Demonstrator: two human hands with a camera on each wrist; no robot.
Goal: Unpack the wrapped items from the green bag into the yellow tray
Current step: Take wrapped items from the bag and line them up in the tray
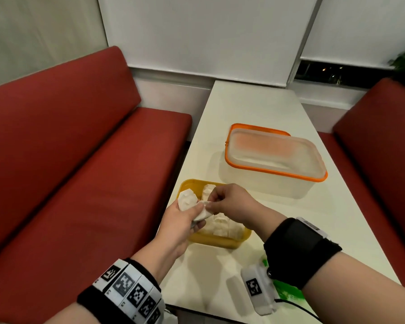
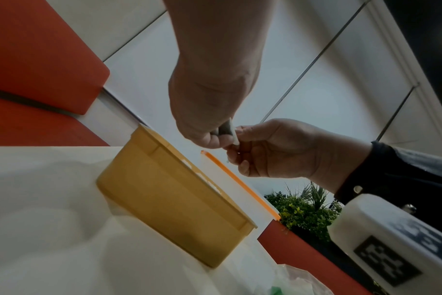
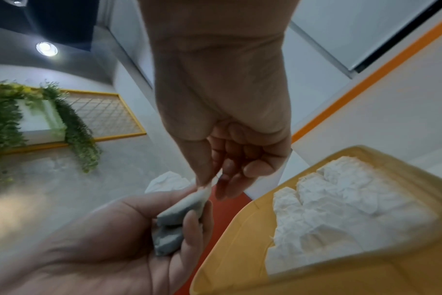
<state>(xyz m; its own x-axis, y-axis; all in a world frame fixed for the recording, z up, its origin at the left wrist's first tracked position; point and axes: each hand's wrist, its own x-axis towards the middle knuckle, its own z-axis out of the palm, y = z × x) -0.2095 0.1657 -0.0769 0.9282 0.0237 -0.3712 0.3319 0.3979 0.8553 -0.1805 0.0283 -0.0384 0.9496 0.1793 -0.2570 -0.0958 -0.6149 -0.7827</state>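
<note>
The yellow tray (image 1: pixel 220 240) stands at the left edge of the white table and holds several white paper-wrapped items (image 1: pixel 222 224). Above its near left corner, my left hand (image 1: pixel 198 215) grips one white wrapped item (image 1: pixel 187 199). My right hand (image 1: pixel 211 204) pinches a loose corner of that item's paper. The right wrist view shows the paper corner between right thumb and finger, with the wrapped item (image 3: pixel 174 225) lying across the left fingers (image 3: pixel 192 225). The green bag (image 1: pixel 288 291) lies on the table, mostly hidden under my right wrist.
A translucent box with an orange rim (image 1: pixel 274 155) stands on the table (image 1: pixel 243 108) behind the tray. Red benches (image 1: pixel 80 183) flank the table on both sides. Bare tabletop shows between the tray and the near edge.
</note>
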